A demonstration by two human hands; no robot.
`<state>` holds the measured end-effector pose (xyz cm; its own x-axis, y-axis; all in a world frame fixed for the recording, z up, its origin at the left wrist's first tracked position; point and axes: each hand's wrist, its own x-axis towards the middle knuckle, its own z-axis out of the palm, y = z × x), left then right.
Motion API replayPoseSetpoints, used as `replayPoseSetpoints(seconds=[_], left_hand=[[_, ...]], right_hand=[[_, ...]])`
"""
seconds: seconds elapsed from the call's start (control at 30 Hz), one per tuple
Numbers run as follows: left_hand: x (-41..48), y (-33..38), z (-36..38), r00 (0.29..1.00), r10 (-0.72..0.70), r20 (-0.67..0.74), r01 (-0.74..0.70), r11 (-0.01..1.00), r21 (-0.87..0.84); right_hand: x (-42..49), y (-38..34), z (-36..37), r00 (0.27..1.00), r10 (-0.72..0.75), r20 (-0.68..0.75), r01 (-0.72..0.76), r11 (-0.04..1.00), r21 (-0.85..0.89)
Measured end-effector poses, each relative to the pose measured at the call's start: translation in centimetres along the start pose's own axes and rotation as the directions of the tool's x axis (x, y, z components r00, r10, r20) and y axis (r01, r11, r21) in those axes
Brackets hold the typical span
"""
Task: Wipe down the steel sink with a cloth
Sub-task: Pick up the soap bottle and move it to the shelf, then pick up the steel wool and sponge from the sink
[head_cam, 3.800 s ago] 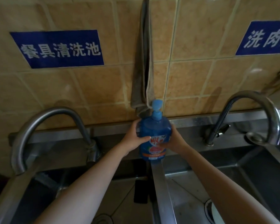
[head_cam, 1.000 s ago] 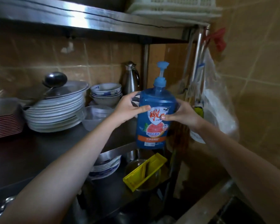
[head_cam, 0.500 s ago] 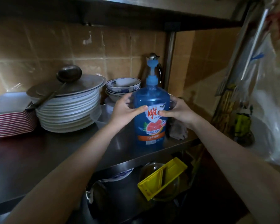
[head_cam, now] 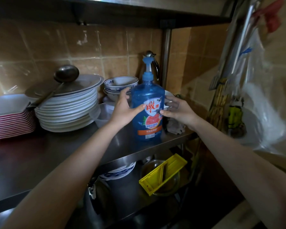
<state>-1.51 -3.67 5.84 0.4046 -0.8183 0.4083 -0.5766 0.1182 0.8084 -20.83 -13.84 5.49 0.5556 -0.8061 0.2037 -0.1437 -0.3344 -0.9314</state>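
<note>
Detergent bottle (head_cam: 147, 113): translucent blue; pump (head_cam: 148, 68) paler blue. Label (head_cam: 153, 116): white shield, red characters, pink-red grapefruit slice, green leaves, orange band below.
Plate stack (head_cam: 68, 111): plain off-white.
Ladle (head_cam: 66, 73): dull dark grey.
Bowls (head_cam: 120, 83): white, blue painted pattern outside, thin blue rim line.
Tray stack (head_cam: 12, 124): red-and-white striped edges, white top.
Slicer (head_cam: 163, 172): bright yellow.
Lower plate (head_cam: 119, 172): white, blue pattern.
Rag (head_cam: 174, 127): greyish white.
Wall tiles (head_cam: 106, 47): mottled tan, pale grout.
Shelf (head_cam: 56, 154): grey steel.
Hanging bag (head_cam: 262, 104): cloudy clear.
</note>
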Motion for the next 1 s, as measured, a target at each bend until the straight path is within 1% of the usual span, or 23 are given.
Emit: replayPoseSetpoints(seconds=[0.03,0.1,0.2,0.27,0.37,0.43,0.5,0.6,0.67,0.77,0.87,1.0], left_hand=[[-0.3,0.2,-0.1,0.999,0.012,-0.031,-0.011,1.0,0.023],[-1.1,0.9,0.0,0.997,0.034,-0.073,-0.029,0.998,0.057],[-2.7,2.2,0.7,0.994,0.087,-0.06,-0.079,0.989,0.126],[-3.9,3.1,1.7,0.994,0.113,-0.012,-0.109,0.981,0.16],[-5.7,4.1,3.9,0.986,0.126,0.105,-0.144,0.972,0.186],[-6.9,4.5,5.7,0.971,0.141,0.194,-0.183,0.957,0.223],[-8.2,4.8,7.5,0.949,0.157,0.272,-0.238,0.925,0.296],[-9.9,5.3,10.5,0.903,0.182,0.388,-0.341,0.854,0.392],[-11.0,5.6,12.8,0.867,0.196,0.458,-0.402,0.818,0.412],[-12.7,6.0,16.7,0.817,0.197,0.542,-0.462,0.787,0.41],[-14.3,6.4,20.7,0.734,0.149,0.662,-0.498,0.781,0.377],[-17.4,7.1,26.1,0.664,0.163,0.73,-0.56,0.756,0.34]], right_hand=[[-0.7,0.2,-0.1,0.998,-0.021,-0.059,0.02,1.0,-0.016],[-2.4,0.4,-0.6,0.984,-0.066,-0.163,0.047,0.992,-0.115],[-5.4,0.5,-2.0,0.968,-0.091,-0.233,0.017,0.953,-0.302],[-7.5,0.8,-3.0,0.964,-0.091,-0.25,-0.009,0.928,-0.374],[-10.8,2.0,-4.8,0.966,-0.073,-0.248,-0.051,0.886,-0.461],[-13.1,3.1,-6.2,0.968,-0.029,-0.25,-0.106,0.853,-0.511],[-15.6,4.3,-7.7,0.96,-0.009,-0.28,-0.145,0.839,-0.525],[-19.5,5.8,-9.9,0.935,-0.046,-0.352,-0.173,0.805,-0.568],[-22.1,6.7,-11.5,0.925,-0.057,-0.375,-0.202,0.762,-0.615],[-26.0,8.1,-13.7,0.918,0.01,-0.396,-0.294,0.689,-0.663],[-29.9,9.8,-15.4,0.886,0.05,-0.461,-0.386,0.631,-0.673],[-34.8,12.2,-17.1,0.844,0.078,-0.531,-0.485,0.532,-0.694]])
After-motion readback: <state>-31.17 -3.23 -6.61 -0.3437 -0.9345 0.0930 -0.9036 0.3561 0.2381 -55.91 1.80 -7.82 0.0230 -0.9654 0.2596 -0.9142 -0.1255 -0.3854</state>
